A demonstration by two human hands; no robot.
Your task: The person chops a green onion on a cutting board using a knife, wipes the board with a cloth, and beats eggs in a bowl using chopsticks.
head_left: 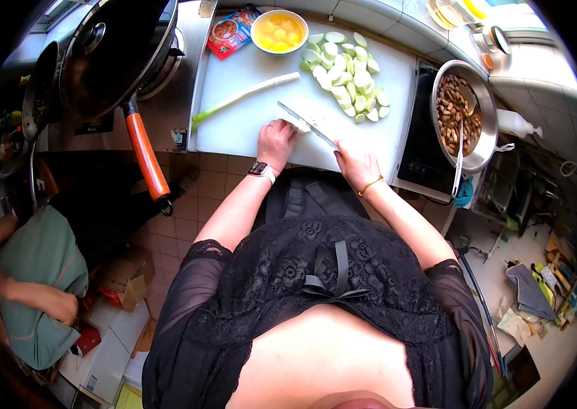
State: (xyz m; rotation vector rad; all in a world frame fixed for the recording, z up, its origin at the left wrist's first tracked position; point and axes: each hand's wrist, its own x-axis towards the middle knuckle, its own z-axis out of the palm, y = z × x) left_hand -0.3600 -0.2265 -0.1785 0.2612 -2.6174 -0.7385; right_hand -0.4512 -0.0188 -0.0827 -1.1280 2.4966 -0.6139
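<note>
My right hand [358,167] is closed around the handle of a knife [307,124], its blade slanting up and left over the white cutting board [234,140]. Curled fingers of my left hand [277,141] rest on the board beside the blade, against small white pieces [303,127]. What lies under those fingertips is hidden. Above the left hand lies a long scallion [247,97], green end to the left. A pile of sliced pale green vegetable [350,78] spreads at the board's upper right. A bowl of raw eggs [279,31] stands at the back, by a red packet [230,33].
A lidded pan [114,61] on the left has a wooden handle [146,153] jutting toward me. On the right, a metal bowl [487,133] holds brown pieces and a spoon [460,153]. Another person in a green garment [39,286] is at the lower left.
</note>
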